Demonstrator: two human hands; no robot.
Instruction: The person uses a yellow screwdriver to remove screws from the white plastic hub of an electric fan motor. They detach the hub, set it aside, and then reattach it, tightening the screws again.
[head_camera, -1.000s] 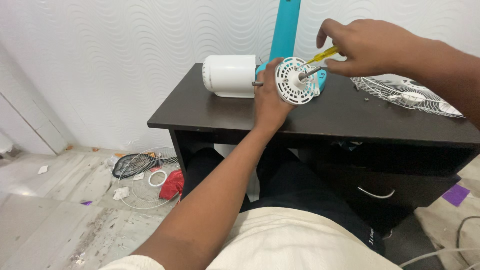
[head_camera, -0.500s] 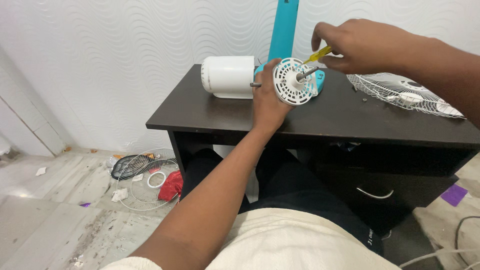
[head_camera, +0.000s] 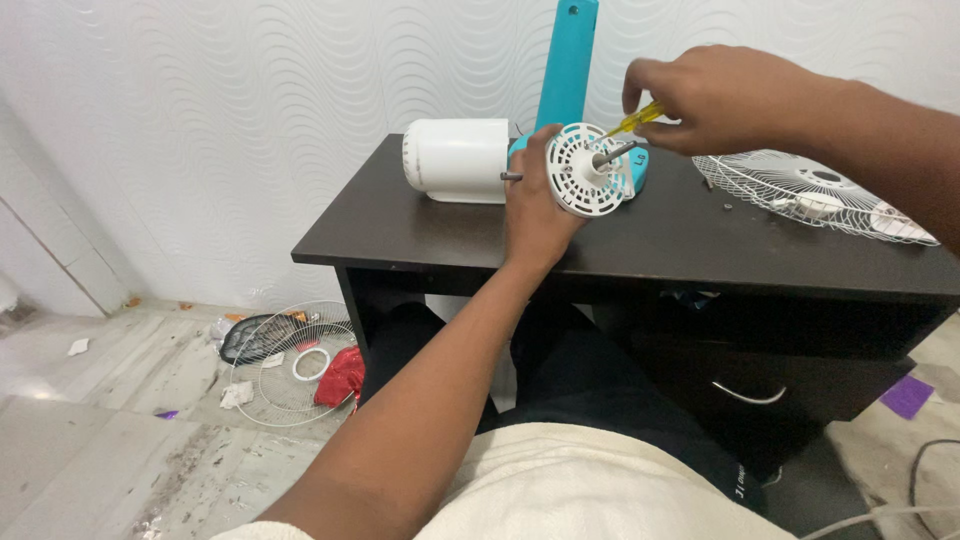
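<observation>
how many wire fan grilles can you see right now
2. One white wire fan grille lies on the dark desk at the right; a second wire grille lies on the floor left of the desk, among litter. Others may be hidden.

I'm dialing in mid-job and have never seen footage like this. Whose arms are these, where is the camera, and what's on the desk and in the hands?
The one camera sits on the person's head and looks down, so both arms are the person's own, and the cream shirt and dark trousers at the bottom are their body.

The left hand grips a round white vented fan part with a metal shaft sticking out of it, and steadies it on the dark desk. The right hand holds a yellow screwdriver with its tip at that part.

Also on the desk: a white motor cover to the left, a blue stand rising behind, and a white wire grille lying to the right. A second grille and scraps lie on the floor.
</observation>
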